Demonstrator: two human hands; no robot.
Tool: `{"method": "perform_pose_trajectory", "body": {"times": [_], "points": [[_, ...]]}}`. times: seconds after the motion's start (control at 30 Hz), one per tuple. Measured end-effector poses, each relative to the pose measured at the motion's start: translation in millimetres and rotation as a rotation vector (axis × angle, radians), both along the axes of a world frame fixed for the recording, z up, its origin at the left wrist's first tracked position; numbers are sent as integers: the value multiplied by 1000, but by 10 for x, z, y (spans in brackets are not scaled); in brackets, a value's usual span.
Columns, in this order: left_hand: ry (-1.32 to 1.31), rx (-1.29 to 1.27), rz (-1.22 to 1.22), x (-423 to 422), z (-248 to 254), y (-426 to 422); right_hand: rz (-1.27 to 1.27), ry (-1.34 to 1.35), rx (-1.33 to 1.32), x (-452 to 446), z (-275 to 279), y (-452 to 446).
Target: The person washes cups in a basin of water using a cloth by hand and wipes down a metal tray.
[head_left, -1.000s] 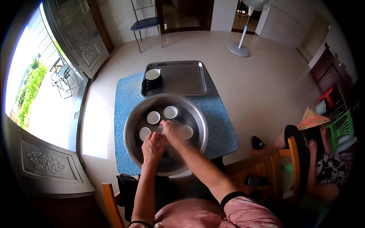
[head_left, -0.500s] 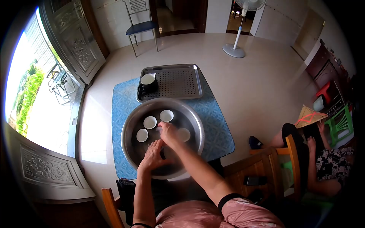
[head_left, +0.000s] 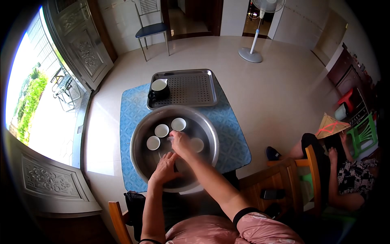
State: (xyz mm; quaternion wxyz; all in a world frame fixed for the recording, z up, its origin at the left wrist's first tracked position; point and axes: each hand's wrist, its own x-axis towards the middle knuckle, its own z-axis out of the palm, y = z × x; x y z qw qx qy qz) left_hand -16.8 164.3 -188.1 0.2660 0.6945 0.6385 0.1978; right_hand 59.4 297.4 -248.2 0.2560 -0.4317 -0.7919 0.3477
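A wide metal basin (head_left: 137, 166) stands in front of me, with white cups (head_left: 161, 130) lying in its far half. Another pale round cup (head_left: 197, 144) rests on its right side, partly behind my right arm. Inside the basin, my left hand (head_left: 164, 168) is low and curved, its thumb apart from its fingers around something dark that is mostly hidden. My right hand (head_left: 180, 142) is just beyond it, above the basin's middle, with fingers pinched on something small and whitish, too blurred to name.
The basin sits on a blue-patterned table (head_left: 233, 142). Behind it lies a perforated metal tray (head_left: 191, 89) holding a dark pitcher with a white inside (head_left: 159, 90). A wooden chair (head_left: 280, 179) is at right, with a dark phone-like object (head_left: 272, 194) on it. A seated person (head_left: 353, 179) holds a woven fan-like thing.
Both hands stay at nearly the same spots in the basin, with small shifts of the left fingers. The whole view has shifted slightly.
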Motion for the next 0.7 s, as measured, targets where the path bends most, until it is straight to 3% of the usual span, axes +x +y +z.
{"method": "perform_pose_trajectory", "body": {"times": [0.7], "points": [[36,-15,-32,-15,-116,-7,9,-59,-12,-15,19,7]]}}
